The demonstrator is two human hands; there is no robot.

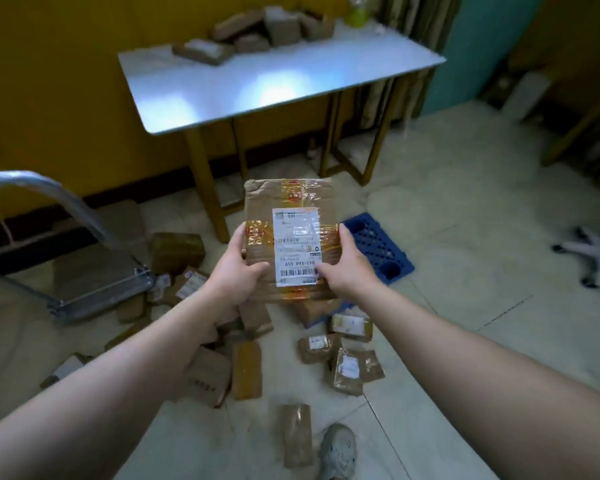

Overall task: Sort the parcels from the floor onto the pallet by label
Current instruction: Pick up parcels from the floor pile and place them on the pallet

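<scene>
The person holds one parcel (262, 202) in the air between both hands, above the heap of parcels (210, 375) on the floor (465, 271) and in front of the pallet's (378, 247) left edge. The left hand (238, 268) is clamped on the box's left edge, thumb curled over the top and fingers underneath. The right hand (347, 265) is clamped on the right edge, its thumb resting on a lower corner of the label (296, 247). The label faces up but is upside down to the person, with the barcode and the large code at the near end. The step in hand looks like reading the label to choose a place. It would go best if the box were turned half round, flat between the hands, so the code reads upright. The right thumb should also slide onto bare cardboard so nothing printed is covered. Glossy tape crosses the label and may catch the light, so a slight tilt could help. The blue pallet lies on the floor just right of the parcel, partly hidden behind it and the right hand. One brown parcel seems to lie over its near edge, though whether it rests on the pallet cannot be told. When the group is known, the box should probably go down flat and label up against one pallet corner, square to the edges. That would leave room for the other groups.
</scene>
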